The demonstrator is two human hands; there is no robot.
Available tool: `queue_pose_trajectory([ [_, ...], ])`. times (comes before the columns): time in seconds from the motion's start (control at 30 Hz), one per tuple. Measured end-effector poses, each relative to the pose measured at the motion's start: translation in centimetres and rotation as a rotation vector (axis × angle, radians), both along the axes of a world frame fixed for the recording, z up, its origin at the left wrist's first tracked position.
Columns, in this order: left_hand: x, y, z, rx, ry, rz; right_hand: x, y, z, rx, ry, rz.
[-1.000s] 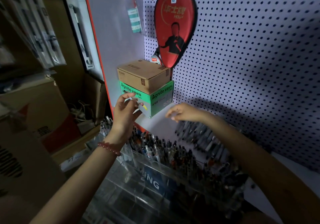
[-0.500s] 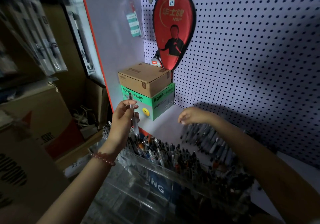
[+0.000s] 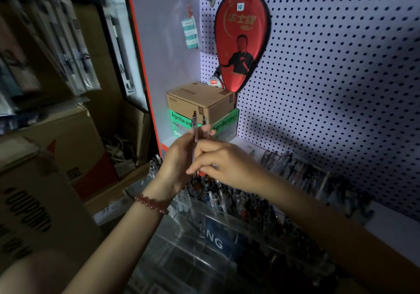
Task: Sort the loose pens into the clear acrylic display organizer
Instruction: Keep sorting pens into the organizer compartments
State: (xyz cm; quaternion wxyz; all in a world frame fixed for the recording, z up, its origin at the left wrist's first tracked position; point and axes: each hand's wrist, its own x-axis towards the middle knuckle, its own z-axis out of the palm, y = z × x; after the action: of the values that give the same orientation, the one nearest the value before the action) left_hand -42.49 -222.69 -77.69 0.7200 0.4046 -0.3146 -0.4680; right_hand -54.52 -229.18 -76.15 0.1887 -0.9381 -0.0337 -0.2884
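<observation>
My left hand (image 3: pixel 176 159), with a red bead bracelet at the wrist, grips two clear pens (image 3: pixel 195 125) upright in front of the green box. My right hand (image 3: pixel 223 164) has come in beside it, and its curled fingers pinch the lower part of the same pens. Below both hands stands the clear acrylic organizer (image 3: pixel 227 230), its upper row packed with several dark pens. More loose pens (image 3: pixel 293 166) lie on the white shelf behind it, to the right.
A brown carton (image 3: pixel 204 100) sits on a green Agnite box (image 3: pixel 181 121) in the shelf corner. A red racket cover (image 3: pixel 242 39) hangs on the pegboard (image 3: pixel 341 66). Cardboard boxes (image 3: pixel 45 180) stand to the left.
My right hand left the loose pens on the shelf and moved left to meet my left hand. The left hand turned its pens upright and lifted them slightly.
</observation>
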Motion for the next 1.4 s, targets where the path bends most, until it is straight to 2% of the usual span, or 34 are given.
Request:
queue_pose_trajectory([
  [0.07,0.3,0.4,-0.1,-0.003,-0.069,0.075,0.7,0.5,-1.0,-0.021,-0.001,0.03],
  [0.2,2.0,1.7,-0.1,-0.065,-0.154,0.245,2.0,1.8,-1.7,0.191,-0.081,-0.003],
  [0.3,3.7,2.7,-0.1,-0.087,-0.221,0.287,3.6,2.2,-1.3,0.566,-0.159,-0.169],
  [0.37,4.7,3.5,-0.6,-0.105,-0.431,0.27,5.1,2.3,-0.5,0.879,-0.071,-0.243],
  [0.4,5.2,4.0,-0.9,-0.101,-0.593,0.245,5.9,2.2,-0.3,0.92,-0.005,-0.261],
  [0.47,6.1,4.8,-1.8,-0.105,-0.905,0.183,7.5,2.4,-0.2,0.876,0.084,-0.261],
  [0.53,6.5,5.3,-2.2,-0.117,-0.997,0.157,8.8,2.8,-0.2,0.86,0.054,-0.298],
  [0.6,7.1,5.5,-2.6,-0.1,-0.987,0.169,9.7,3.0,-0.3,0.79,0.024,-0.387],
  [0.77,9.2,5.5,-4.5,-0.027,-0.996,0.238,10.7,2.9,-1.0,0.471,-0.067,-0.528],
  [0.9,10.8,5.1,-5.7,0.069,-0.946,0.391,10.9,1.1,-1.5,0.293,-0.001,-0.593],
  [1.03,10.9,4.4,-6.7,0.139,-0.83,0.292,11.5,0.1,-3.2,0.227,0.133,-0.607],
  [1.17,11.5,4.3,-8.4,0.174,-0.878,0.217,11.6,0.0,-4.5,0.195,0.275,-0.576],
  [1.27,11.0,3.9,-9.1,0.217,-0.878,0.229,11.5,0.3,-4.8,0.283,0.314,-0.497],
  [1.4,11.0,3.4,-9.8,0.235,-0.834,0.224,11.8,0.3,-4.9,0.267,0.527,-0.461],
])
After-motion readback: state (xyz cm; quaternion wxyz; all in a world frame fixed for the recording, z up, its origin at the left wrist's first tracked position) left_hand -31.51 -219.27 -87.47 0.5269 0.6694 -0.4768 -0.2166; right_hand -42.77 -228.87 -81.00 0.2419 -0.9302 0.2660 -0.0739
